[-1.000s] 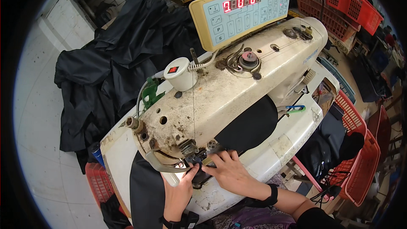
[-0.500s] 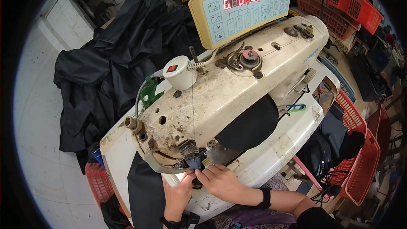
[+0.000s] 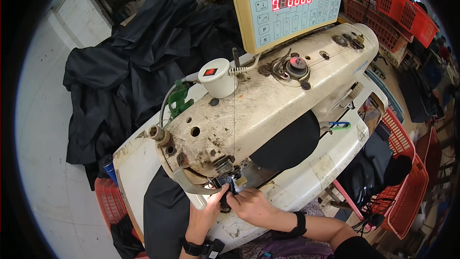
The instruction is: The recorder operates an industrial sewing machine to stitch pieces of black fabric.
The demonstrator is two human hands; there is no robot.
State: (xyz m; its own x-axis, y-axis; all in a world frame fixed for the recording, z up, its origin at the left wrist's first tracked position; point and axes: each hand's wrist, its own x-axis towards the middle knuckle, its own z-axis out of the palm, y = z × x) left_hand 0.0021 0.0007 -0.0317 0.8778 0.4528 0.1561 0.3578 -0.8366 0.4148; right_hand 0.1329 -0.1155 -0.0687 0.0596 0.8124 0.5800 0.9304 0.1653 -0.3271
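A worn cream sewing machine (image 3: 268, 100) fills the middle of the view, its needle end toward me. Both hands meet at the dark presser-foot area (image 3: 229, 182). My left hand (image 3: 206, 215) is closed, its thumb and fingertips close against the metal parts beside the pale lifter handle (image 3: 189, 189). My right hand (image 3: 254, 206) has curled fingers, with the fingertips pinched just right of the left thumb. Something small and dark lies between the fingertips, too hidden to name. Black fabric (image 3: 165, 206) hangs over the table edge left of my left hand. Another black piece (image 3: 290, 144) lies under the machine arm.
A big heap of black fabric (image 3: 139, 62) lies behind the machine. The control panel (image 3: 292, 17) stands at its back. Small green-handled snips (image 3: 340, 125) rest on the white machine table (image 3: 306, 182). Red baskets (image 3: 407, 196) stand right, another red basket (image 3: 109, 201) lower left.
My view has shifted slightly, so the machine sits further right. My left thumb now reaches higher among the presser-foot parts, and the right fingers are more curled. The panel's lit display has changed.
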